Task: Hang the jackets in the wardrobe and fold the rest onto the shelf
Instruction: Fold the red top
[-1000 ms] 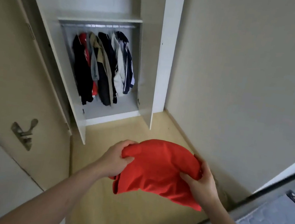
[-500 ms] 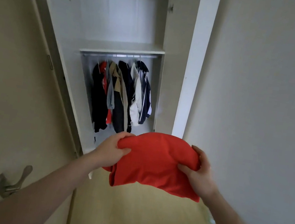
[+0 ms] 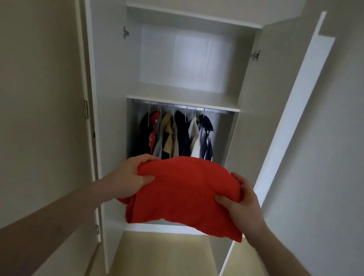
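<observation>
A folded red garment is held up in front of the open white wardrobe. My left hand grips its left edge and my right hand grips its right edge, thumbs on top. Behind it, several jackets in black, red, tan, navy and white hang from the rail. Above the rail is a white shelf with nothing visible on it. The garment hides the lower part of the jackets.
Both wardrobe doors stand open, the left door and the right door flanking my arms. A beige room door is at the left and a plain wall at the right. Light wood floor lies below.
The view has swung up and squared onto the wardrobe, now closer. Both hands have carried the red garment up toward the hanging jackets, keeping the same grip.
</observation>
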### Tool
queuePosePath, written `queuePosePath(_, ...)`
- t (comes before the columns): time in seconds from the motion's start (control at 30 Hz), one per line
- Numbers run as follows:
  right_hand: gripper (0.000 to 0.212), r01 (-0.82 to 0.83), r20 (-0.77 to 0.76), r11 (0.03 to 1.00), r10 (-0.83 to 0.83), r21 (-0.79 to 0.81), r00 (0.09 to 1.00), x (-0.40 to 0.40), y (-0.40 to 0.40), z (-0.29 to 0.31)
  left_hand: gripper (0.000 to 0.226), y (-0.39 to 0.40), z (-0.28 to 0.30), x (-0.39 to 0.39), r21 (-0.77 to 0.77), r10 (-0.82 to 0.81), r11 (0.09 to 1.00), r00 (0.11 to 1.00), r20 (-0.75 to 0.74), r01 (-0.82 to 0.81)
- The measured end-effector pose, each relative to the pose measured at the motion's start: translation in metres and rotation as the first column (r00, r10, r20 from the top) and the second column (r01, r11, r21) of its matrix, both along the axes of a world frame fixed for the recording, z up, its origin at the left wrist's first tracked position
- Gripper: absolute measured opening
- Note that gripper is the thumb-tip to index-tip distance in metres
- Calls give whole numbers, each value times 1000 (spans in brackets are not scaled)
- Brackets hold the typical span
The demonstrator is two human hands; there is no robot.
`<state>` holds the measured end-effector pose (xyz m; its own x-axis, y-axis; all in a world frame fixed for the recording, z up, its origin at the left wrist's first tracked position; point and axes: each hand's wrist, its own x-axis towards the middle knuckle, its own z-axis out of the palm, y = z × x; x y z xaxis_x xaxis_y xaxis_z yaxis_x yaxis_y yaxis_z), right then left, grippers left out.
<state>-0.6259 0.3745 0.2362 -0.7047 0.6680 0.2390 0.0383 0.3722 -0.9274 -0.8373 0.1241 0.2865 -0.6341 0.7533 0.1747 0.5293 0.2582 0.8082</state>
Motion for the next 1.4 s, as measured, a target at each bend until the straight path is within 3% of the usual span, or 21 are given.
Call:
queuePosePath(0.17, 72, -44, -44, 999, 43, -16, 998, -96, 35, 26, 41, 31, 30, -89, 48, 9, 999, 999, -47, -7)
queuePosePath(0.4, 71, 18, -74, 1000, -18, 4, 997, -221, 79, 63, 44, 85, 67, -218, 104, 21, 994, 998, -67, -14)
queuePosePath(0.73, 72, 76, -140, 997, -77, -15, 987, -347, 149, 95, 41, 173, 94, -354, 161, 30, 987, 993, -112, -12)
queuePosePath(1.07, 70, -27, -156, 998, 19, -49, 988, -500, 271, 108, 39, 282, 112, -494, 111, 115, 989, 982, -150, -98)
queuePosePath(1.4, 78, -154, -49, 978, 148, -140, 988, -657, 386, 118, 36, 376, 128, -619, -46, 209, 974, 956, -206, -223)
